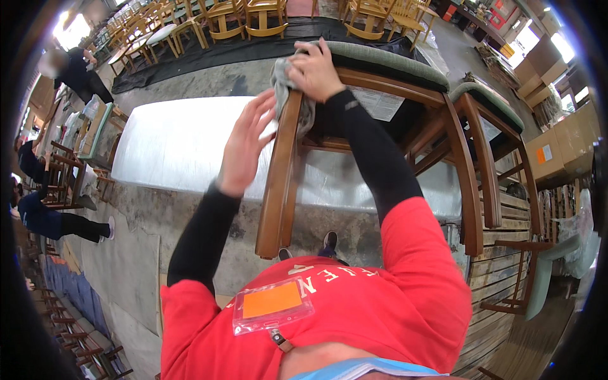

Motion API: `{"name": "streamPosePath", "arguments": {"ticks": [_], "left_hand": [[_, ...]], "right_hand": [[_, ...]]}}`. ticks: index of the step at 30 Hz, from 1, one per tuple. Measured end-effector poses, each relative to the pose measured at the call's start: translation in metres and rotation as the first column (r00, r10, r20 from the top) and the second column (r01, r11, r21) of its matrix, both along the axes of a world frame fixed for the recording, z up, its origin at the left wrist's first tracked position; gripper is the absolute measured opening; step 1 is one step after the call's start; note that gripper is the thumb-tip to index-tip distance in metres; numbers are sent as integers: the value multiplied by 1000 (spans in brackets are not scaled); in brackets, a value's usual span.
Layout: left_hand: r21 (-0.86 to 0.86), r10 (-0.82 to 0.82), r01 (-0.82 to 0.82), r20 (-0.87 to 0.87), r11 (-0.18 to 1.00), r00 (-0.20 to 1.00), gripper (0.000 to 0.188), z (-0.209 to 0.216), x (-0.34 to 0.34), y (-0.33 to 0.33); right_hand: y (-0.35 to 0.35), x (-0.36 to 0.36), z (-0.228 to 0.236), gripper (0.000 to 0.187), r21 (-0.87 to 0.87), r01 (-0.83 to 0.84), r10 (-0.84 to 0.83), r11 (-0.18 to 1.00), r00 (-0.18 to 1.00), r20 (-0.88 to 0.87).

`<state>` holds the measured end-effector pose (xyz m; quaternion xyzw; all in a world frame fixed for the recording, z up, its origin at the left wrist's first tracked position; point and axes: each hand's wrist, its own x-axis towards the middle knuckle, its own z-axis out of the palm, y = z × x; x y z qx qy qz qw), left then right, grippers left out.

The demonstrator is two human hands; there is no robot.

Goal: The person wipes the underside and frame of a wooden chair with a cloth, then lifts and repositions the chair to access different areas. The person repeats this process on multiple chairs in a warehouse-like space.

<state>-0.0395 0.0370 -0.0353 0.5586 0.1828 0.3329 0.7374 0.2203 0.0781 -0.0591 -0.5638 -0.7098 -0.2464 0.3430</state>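
A brown wooden chair [443,114] with a green padded seat lies tipped on its side in front of me, one leg [278,183] pointing toward my body. My right hand [315,71] presses a grey cloth [282,79] against the top of that leg, near the seat. My left hand [247,149] is raised just left of the leg with fingers spread; it holds nothing and sits close to the cloth's lower edge. Both forearms wear black sleeves under a red shirt.
A long white sheet-covered surface [177,145] lies behind the chair. A second green-seated chair [500,120] stands at the right by a wooden pallet [500,253] and cardboard boxes [557,152]. Rows of wooden chairs [253,16] fill the back. People [44,215] work at the left.
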Motion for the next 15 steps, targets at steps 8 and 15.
{"name": "streamPosePath", "arguments": {"ticks": [8,15], "left_hand": [[-128,21,-24,-26,991,999,57,-32,5,67],[416,-658,715,-298,562,691,41,39,-181,-23]], "right_hand": [[-9,-62,-4,18,-130,-261,233,957,952,-198],[-200,-205,-4,30,247,-742,772,624,534,-346]]}}
